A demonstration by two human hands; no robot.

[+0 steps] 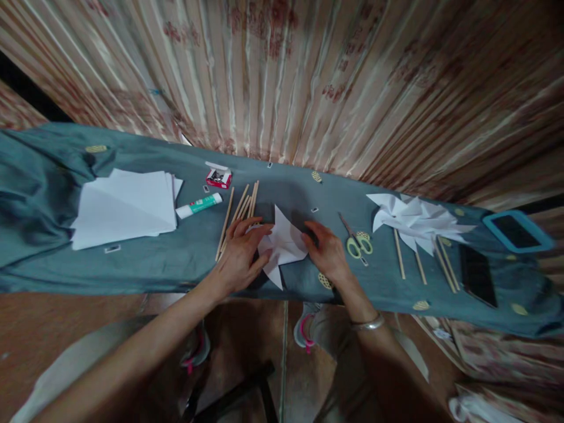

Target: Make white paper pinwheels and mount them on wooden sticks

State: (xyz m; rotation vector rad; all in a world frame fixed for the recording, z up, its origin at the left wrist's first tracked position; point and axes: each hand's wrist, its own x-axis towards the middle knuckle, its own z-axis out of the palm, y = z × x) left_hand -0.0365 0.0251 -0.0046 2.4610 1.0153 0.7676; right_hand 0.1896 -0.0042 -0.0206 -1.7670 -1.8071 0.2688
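A floral curtain (268,76) fills the top of the frame, behind a table spread with a blue-green cloth (145,270). The folded paper (286,239) lies at the centre. My left hand (239,252) is half open, thumb and forefinger apart over the paper's left side – seemingly to steady it. My right hand (328,249) curves loosely at the right edge; I cannot tell whether it pinches the paper or just touches it. The loose sticks (224,224) lie beside my left hand, handy I suppose, with the scissors (355,243) right of my other hand. Paper pinwheels (416,216) sit at the right, probably to stay apart from the sheets (126,205) at the left. Left of centre, a small red box (224,184) stands open – dark, shiny bits inside, too small to name. The glue stick (201,205) hides its contents.
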